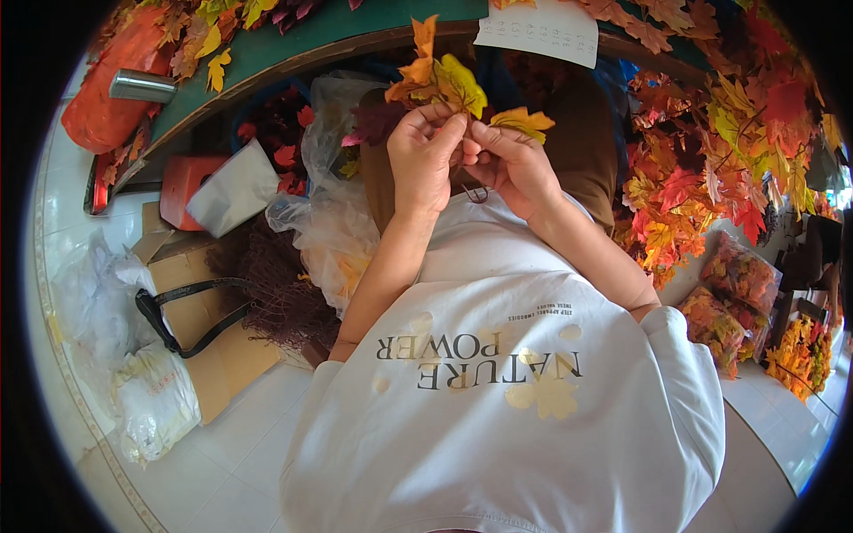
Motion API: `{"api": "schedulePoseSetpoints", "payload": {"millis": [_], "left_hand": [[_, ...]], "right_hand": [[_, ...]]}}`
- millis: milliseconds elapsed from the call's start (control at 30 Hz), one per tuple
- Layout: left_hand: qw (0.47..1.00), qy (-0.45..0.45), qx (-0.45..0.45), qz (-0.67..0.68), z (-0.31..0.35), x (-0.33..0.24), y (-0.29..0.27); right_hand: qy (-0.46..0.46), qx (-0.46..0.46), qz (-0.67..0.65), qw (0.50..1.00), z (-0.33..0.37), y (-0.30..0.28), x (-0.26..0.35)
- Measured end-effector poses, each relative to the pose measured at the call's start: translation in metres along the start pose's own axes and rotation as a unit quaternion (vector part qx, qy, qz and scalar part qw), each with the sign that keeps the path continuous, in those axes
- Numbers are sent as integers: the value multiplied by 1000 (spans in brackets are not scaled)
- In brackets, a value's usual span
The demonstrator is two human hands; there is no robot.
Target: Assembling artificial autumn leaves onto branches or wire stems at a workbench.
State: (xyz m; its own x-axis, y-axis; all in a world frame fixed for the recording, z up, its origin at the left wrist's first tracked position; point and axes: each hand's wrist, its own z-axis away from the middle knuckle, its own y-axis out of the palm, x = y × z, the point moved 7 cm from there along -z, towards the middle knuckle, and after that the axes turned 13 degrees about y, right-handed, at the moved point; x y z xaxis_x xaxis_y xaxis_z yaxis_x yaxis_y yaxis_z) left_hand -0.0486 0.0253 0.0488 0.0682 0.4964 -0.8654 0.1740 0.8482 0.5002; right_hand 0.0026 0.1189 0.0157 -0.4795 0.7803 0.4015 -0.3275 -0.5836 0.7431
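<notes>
My left hand (pixel 426 160) is closed in a pinch, its thumb and fingertips meeting my right hand just in front of my lap. Between its fingers is a sprig of artificial maple leaves (pixel 459 86), with yellow and orange leaves rising above the knuckles. A dark purple leaf (pixel 371 124) shows beside the left wrist. My right hand (pixel 515 164) is also pinched, thumb against bent fingers, at the sprig's stems. An orange-yellow leaf (pixel 524 121) sticks out above it. A thin brown curved stem (pixel 478 194) hangs below both hands. The exact grip at the fingertips is hidden.
A green table edge (pixel 311 37) curves across the top, with a paper sheet (pixel 538 34) over it. Autumn leaf bunches (pixel 702 169) hang at the right above bagged leaves (pixel 742 275). At the left are a cardboard box (pixel 209 355), plastic bags (pixel 160 400) and a red box (pixel 182 186).
</notes>
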Motion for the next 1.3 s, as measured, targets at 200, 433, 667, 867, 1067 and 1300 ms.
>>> {"api": "schedulePoseSetpoints", "payload": {"millis": [200, 433, 667, 867, 1067, 1300], "left_hand": [[999, -8, 30, -31, -2, 0, -2], [996, -16, 65, -52, -2, 1, -2], [995, -46, 85, 10, 4, 4, 10], [989, -65, 129, 24, 8, 11, 18], [990, -72, 117, 42, 6, 17, 11], [990, -60, 128, 20, 4, 15, 10]], "right_hand": [[-199, -18, 235, 951, 13, 8, 27], [-208, -49, 213, 954, 24, 12, 33], [-31, 31, -122, 992, -4, -24, 22], [15, 123, -140, 982, -5, -13, 13], [23, 79, -138, 987, -4, -15, 9], [50, 66, -136, 987, -12, -22, 4]]}}
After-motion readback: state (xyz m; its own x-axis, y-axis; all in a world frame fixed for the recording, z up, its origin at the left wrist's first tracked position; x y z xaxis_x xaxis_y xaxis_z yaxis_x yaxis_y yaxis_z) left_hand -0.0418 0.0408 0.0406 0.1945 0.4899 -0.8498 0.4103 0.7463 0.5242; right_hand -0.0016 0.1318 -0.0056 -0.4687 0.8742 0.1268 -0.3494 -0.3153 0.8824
